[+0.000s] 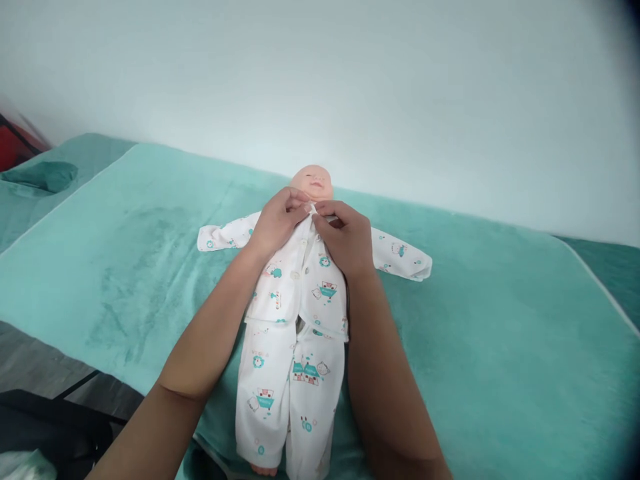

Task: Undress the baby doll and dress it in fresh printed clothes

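A baby doll (313,180) lies on its back on a teal towel (475,320), head toward the wall. It wears a white printed shirt (295,280) and matching trousers (280,400), sleeves spread out to both sides. My left hand (277,223) and my right hand (347,237) meet at the doll's neck. Both pinch the shirt's collar, fingers closed on the fabric just under the chin. My forearms run down along either side of the doll's body.
The towel covers a padded table against a pale wall (400,87). A second teal-covered surface (45,177) sits at far left, with something red behind it. Dark floor and a black object (55,427) lie at lower left.
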`<state>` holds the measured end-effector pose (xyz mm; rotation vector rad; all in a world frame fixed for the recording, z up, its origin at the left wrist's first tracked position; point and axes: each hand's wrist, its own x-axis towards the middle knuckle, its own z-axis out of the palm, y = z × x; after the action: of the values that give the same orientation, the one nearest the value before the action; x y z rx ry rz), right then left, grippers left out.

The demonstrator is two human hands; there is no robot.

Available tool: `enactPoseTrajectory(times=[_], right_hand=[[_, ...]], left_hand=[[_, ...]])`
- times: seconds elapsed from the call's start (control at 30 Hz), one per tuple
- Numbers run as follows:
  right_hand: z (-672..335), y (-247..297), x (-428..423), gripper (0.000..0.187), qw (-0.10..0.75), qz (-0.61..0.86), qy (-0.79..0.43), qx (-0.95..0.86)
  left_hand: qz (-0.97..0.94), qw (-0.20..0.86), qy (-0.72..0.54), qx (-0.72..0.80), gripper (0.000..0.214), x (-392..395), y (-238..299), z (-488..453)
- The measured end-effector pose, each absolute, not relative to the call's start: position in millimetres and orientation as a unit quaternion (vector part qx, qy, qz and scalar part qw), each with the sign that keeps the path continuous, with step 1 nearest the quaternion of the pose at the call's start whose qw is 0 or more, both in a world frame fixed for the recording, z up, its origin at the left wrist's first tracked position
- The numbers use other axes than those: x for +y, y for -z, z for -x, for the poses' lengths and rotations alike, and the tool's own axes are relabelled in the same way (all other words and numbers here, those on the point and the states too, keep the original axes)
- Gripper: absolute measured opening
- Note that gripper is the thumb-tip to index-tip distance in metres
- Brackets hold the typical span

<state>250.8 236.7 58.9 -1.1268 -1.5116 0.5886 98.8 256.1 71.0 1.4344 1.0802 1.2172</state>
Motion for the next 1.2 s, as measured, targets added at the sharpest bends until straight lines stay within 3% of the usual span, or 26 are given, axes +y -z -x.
enactPoseTrajectory(times=[0.23,0.57,0.8,0.87,0.93,1.2], right_hand=[[-249.2,-70.6,228.6,0.013,0.502,0.451,-0.184,-0.715],[-251.4,-66.3,230.0,0.017,0.528,0.450,-0.340,-0.635],[-251.0,-64.5,233.2,0.007,0.534,0.469,-0.337,-0.617],[-250.4,-63.6,234.1,0.015,0.530,0.498,-0.331,-0.601],[-250.0,-63.3,234.7,0.022,0.527,0.511,-0.333,-0.591],[-249.6,-63.1,235.3,0.020,0.537,0.510,-0.335,-0.582]], left_hand=[[-0.634,0.412,-0.466,0.459,0.012,255.9,-73.2,-95.0],[-0.636,0.393,-0.440,0.497,0.014,252.4,-85.9,-94.0],[-0.579,0.495,-0.455,0.461,0.007,254.3,-82.1,-90.9],[-0.568,0.502,-0.469,0.453,0.009,255.3,-79.9,-91.7],[-0.574,0.481,-0.476,0.461,0.011,256.3,-77.9,-93.0],[-0.639,0.314,-0.463,0.527,0.017,261.1,-71.8,-96.6]])
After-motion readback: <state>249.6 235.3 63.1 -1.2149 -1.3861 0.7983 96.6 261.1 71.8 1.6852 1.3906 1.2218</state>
